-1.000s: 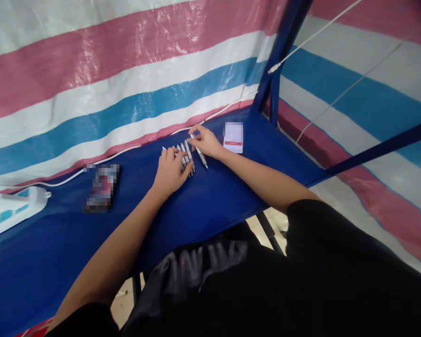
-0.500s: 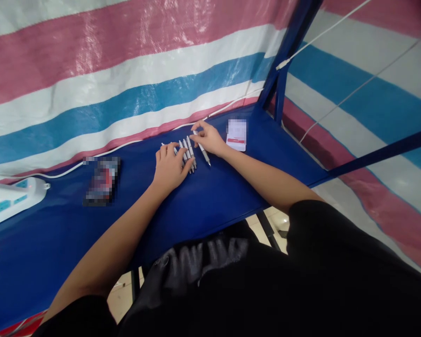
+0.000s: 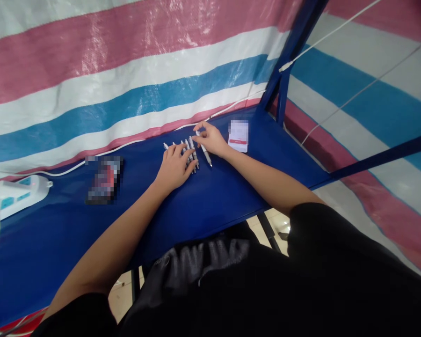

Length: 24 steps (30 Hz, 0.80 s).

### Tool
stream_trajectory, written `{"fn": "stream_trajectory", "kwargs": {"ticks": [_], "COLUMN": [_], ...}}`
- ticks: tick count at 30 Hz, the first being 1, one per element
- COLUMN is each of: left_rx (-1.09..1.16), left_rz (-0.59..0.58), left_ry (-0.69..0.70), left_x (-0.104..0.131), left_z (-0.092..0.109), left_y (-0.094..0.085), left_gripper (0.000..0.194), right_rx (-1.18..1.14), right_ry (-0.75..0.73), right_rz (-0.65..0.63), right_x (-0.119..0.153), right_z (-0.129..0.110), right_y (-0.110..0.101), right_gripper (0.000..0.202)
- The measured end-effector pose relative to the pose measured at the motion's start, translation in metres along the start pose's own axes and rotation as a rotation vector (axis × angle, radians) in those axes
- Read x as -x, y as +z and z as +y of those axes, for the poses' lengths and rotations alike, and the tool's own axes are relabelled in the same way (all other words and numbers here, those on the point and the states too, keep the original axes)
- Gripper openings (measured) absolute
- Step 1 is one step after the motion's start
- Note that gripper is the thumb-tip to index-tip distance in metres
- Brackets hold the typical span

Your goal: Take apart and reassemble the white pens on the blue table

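Several white pens point(image 3: 190, 151) lie side by side in a row on a blue table point(image 3: 217, 196). My left hand point(image 3: 174, 167) rests flat over the left part of the row, fingers spread on the pens. My right hand point(image 3: 210, 138) sits at the right end of the row, its fingertips on the rightmost pen point(image 3: 205, 153), which lies slightly apart from the others. The pens under my left palm are partly hidden.
A small white card or box point(image 3: 238, 135) lies right of my right hand. A blurred dark packet point(image 3: 104, 179) lies to the left, and a white power strip point(image 3: 10, 198) with its cord sits at the far left. A striped tarpaulin point(image 3: 126, 79) backs the table.
Both hands stayed on the pen row. My left fingers spread a little further over the pens. The view shifted slightly.
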<state>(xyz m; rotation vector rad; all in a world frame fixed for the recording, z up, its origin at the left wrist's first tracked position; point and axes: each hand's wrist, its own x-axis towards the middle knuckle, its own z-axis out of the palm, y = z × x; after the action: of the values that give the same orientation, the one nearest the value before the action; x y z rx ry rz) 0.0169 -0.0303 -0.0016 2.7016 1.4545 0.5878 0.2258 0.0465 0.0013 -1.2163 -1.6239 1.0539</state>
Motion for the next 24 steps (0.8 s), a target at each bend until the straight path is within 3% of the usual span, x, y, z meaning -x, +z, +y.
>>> {"fn": "stream_trajectory", "kwargs": {"ticks": [17,24], "left_rx": [0.043,0.016], "left_rz": [-0.061,-0.057], "left_ry": [0.114,0.126], "left_x": [-0.006,-0.01], "left_z": [-0.005,-0.004], "left_y": [-0.004,-0.011], "left_gripper": [0.046,0.043], "right_rx": [0.118,0.521], "right_ry": [0.024,-0.196], "right_rz": [0.039,0.003], "right_x": [-0.003,-0.006], "right_z": [-0.001,0.002], "right_y": [-0.006,-0.009], "right_gripper": [0.014,0.032]}}
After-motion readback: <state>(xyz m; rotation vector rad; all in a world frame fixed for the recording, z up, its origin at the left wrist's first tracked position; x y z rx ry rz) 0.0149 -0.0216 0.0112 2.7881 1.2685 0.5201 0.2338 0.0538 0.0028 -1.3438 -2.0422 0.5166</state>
